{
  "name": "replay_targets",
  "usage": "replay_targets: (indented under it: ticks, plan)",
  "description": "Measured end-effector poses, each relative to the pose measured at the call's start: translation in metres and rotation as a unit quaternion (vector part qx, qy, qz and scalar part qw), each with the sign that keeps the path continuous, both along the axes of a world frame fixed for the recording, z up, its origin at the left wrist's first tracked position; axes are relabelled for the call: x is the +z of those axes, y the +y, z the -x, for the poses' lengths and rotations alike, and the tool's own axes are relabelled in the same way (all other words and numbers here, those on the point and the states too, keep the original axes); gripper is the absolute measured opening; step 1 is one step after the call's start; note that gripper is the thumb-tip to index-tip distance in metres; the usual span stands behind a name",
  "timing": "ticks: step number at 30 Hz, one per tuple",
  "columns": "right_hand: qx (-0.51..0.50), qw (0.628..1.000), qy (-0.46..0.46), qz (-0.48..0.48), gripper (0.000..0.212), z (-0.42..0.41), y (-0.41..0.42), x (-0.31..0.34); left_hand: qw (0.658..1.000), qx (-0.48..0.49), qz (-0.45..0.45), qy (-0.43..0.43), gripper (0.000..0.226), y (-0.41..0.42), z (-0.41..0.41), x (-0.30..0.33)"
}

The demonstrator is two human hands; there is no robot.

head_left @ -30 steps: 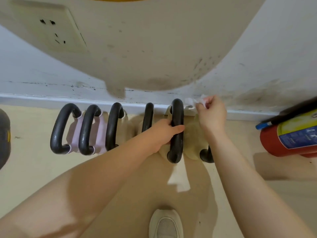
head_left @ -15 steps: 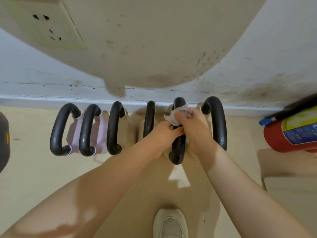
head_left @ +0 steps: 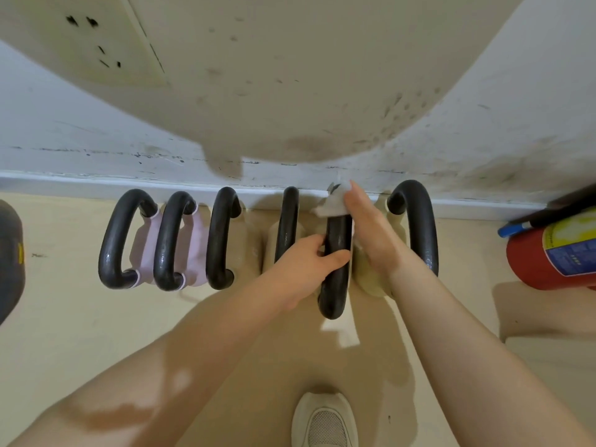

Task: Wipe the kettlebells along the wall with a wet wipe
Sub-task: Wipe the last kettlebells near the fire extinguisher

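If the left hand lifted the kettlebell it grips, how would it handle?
Probably heavy for its size: the kettlebell has a thick black handle the left hand wraps. Its handle looks glossy, so possibly slick where the wet wipe has passed. Rigid, unlikely to flex.

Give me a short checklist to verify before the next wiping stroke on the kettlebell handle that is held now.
1. Left hand grips the handle to steady it: ok.
2. Right hand presses the wet wipe on the handle's far end: ok.
3. Handle's near part is free for the stroke: ok.
4. Wipe is still wet: cannot tell.
5. Shoe is away from the kettlebell: ok.
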State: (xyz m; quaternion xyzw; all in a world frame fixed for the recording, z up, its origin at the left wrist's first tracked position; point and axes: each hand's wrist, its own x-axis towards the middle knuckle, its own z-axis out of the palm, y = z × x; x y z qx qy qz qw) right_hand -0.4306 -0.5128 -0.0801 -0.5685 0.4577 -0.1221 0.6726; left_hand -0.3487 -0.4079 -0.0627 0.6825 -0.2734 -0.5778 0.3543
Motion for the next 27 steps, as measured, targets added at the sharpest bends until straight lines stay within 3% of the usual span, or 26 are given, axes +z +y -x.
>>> replay_targets:
  ticks: [3,8,11,16,20,23,24,27]
  plan:
    - [-0.038,0.998,0.041,-0.038,0.049,-0.004,-0.005,-0.004,1.000,-0.005,-0.007,0.004,0.030,0.005,-0.001,-0.001]
    - [-0.038,0.998,-0.016,-0.054,0.069,0.000,0.016,-0.016,1.000,-0.013,-0.004,0.012,0.029,0.009,-0.007,-0.002]
    - [-0.040,0.999,0.000,-0.026,0.057,-0.005,0.022,-0.008,1.000,-0.018,0.000,0.007,0.027,0.006,-0.006,-0.001]
    - [0.048,0.982,0.067,0.168,0.047,-0.005,0.017,0.011,1.000,-0.028,0.006,0.001,0.028,-0.002,-0.003,-0.002]
    - [0.115,0.966,0.132,0.188,0.016,-0.017,-0.027,0.002,1.000,-0.021,-0.003,-0.020,0.031,-0.006,0.002,-0.005]
    - [0.159,0.958,0.180,0.160,0.021,-0.027,-0.052,0.000,1.000,-0.006,-0.009,-0.018,0.032,-0.009,0.007,-0.005]
    - [0.202,0.939,0.209,0.186,0.023,-0.028,-0.056,0.001,1.000,-0.004,-0.011,-0.017,0.033,-0.011,0.009,-0.004]
    - [0.367,0.827,0.281,0.320,0.028,-0.031,-0.060,0.016,1.000,-0.004,-0.016,-0.026,0.031,-0.015,0.011,-0.003]
